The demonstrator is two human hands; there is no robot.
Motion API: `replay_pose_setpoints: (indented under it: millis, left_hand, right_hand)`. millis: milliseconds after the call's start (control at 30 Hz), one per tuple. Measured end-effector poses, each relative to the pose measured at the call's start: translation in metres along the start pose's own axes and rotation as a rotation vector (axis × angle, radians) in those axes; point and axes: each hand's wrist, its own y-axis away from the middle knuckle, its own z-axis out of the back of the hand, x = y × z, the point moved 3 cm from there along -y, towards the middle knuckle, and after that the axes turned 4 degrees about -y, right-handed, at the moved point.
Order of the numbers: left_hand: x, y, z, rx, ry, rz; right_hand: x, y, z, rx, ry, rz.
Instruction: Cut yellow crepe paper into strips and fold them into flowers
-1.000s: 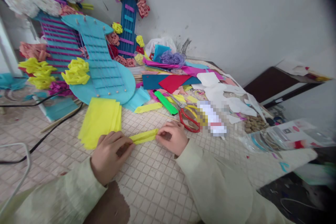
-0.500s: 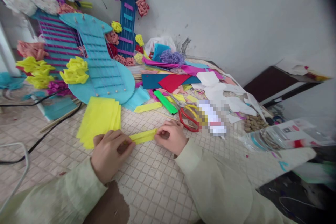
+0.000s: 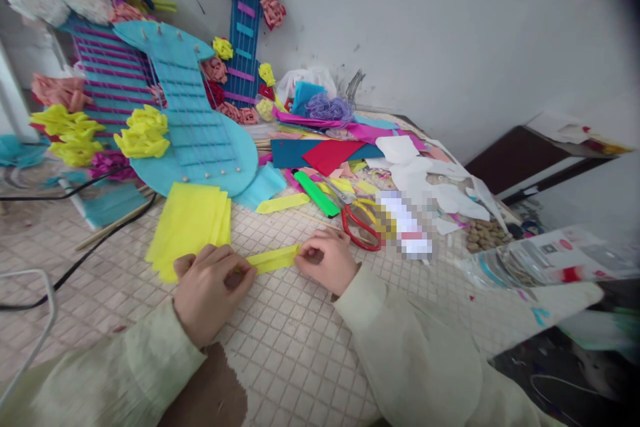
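A narrow folded strip of yellow paper (image 3: 274,259) stretches between my two hands, low over the tiled-pattern tabletop. My left hand (image 3: 213,287) pinches its left end between thumb and fingers. At the other end, my right hand (image 3: 327,261) pinches the strip with thumb and forefinger curled into a ring. Just behind my left hand lies a fanned stack of yellow sheets (image 3: 190,223). Beyond my right hand are red-handled scissors (image 3: 359,230), a green box cutter (image 3: 316,193) and another folded yellow strip (image 3: 283,203).
A light-blue guitar-shaped board (image 3: 195,127) with strings and paper flowers leans at the back left. Paper scraps (image 3: 415,170) and purple yarn (image 3: 327,109) crowd the back. A clear plastic bottle (image 3: 510,265) lies at right. A black cable (image 3: 75,273) crosses the left side.
Almost nothing differs. My left hand has shifted very slightly, and both hands keep hold of the yellow strip's ends.
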Motion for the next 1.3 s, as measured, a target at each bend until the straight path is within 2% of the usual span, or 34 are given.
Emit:
replay_pose_setpoints:
  millis: [367,533,700,967,1200,1300]
  left_hand:
    - [0.0,-0.001,0.002,0.029,0.026,0.017]
    - [0.0,0.0,0.004,-0.003,0.017,0.017]
    - [0.003,0.001,0.006,-0.019,0.004,0.026]
    - [0.005,0.001,0.006,-0.028,0.04,0.017]
    - [0.003,0.002,0.006,-0.051,0.06,0.015]
    - [0.003,0.002,0.007,-0.038,0.062,0.017]
  right_hand:
    - [0.001,0.0,0.0,-0.008,0.009,0.013]
    - [0.003,0.003,0.0,-0.011,0.028,0.02]
    - [0.007,0.009,-0.002,-0.076,0.122,0.202]
    - [0.029,0.022,-0.013,-0.005,0.38,0.534]
    - [0.039,0.024,-0.019,0.051,0.466,0.66]
    - [0.037,0.023,-0.018,0.073,0.46,0.649]
